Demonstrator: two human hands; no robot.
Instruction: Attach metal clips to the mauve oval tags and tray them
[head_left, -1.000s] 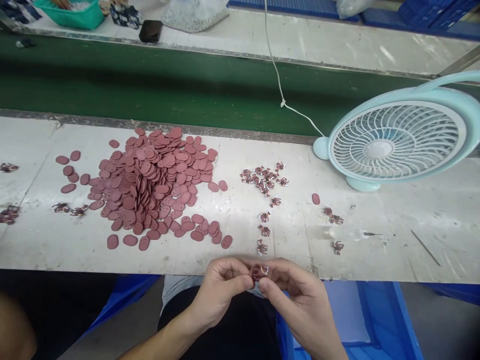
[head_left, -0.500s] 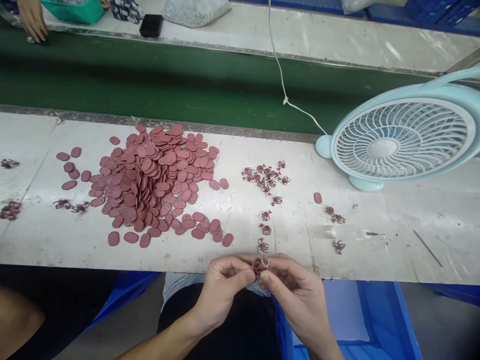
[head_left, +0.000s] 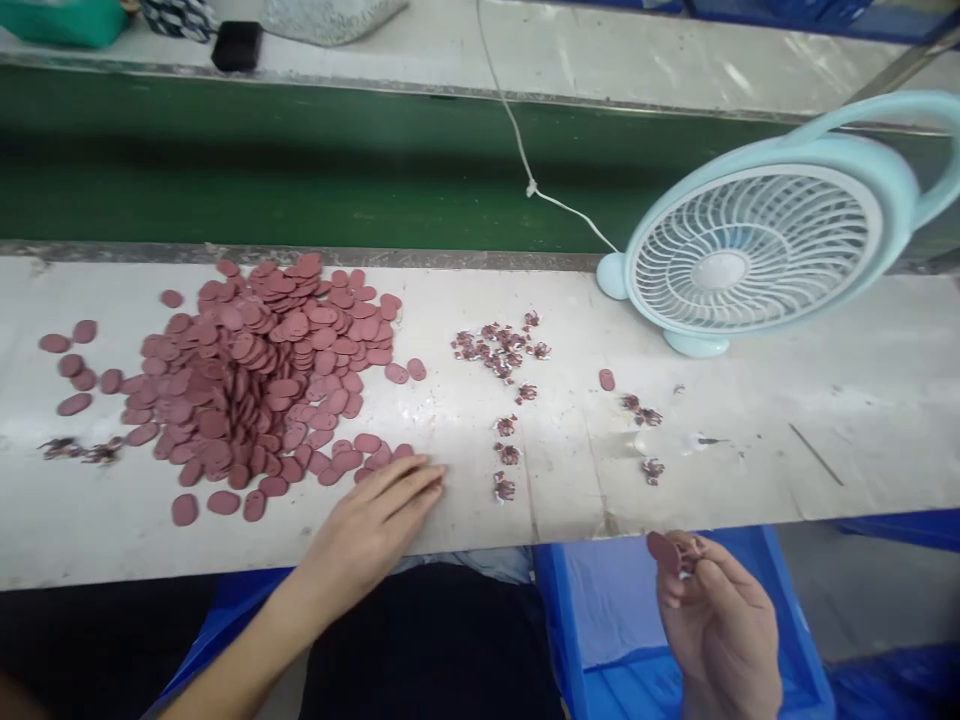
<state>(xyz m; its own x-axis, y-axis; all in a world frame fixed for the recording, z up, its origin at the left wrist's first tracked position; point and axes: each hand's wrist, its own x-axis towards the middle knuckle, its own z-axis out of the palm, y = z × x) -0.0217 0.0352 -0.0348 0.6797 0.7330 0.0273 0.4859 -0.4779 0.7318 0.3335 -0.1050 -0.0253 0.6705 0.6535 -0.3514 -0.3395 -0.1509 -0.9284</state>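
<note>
Nearest, well to the right of the heap of dull-red oval discs (head_left: 240, 370), the right hand (head_left: 720, 610) is raised above a blue plastic crate (head_left: 559, 620). Its thumb and fingers are clamped on a small brown-and-white figurine (head_left: 686, 558), with a single oval disc (head_left: 661, 550) up against its legs. The left hand (head_left: 360, 540) lies palm down at the heap's near right corner, fingers stretched out over the outlying discs; whether it grips one underneath cannot be told.

On the white worktable (head_left: 885, 420), three figurines stand in a column (head_left: 506, 455) right of the heap, with a cluster of more figurines (head_left: 499, 348) just beyond them. Farther right of the heap are a thin dark stick (head_left: 816, 455), a few stray figurines (head_left: 643, 410) and a lone oval disc (head_left: 607, 379). Two more figurines (head_left: 79, 450) lie left of the heap.

Far right of the heap stands a pale-blue fan (head_left: 720, 270), its white cord (head_left: 517, 135) crossing a green strip (head_left: 300, 180) behind the heap. Beyond that, a bench (head_left: 487, 50) holds a black box (head_left: 237, 46), a bag of pale granules (head_left: 330, 18) and a teal tub (head_left: 71, 25).
</note>
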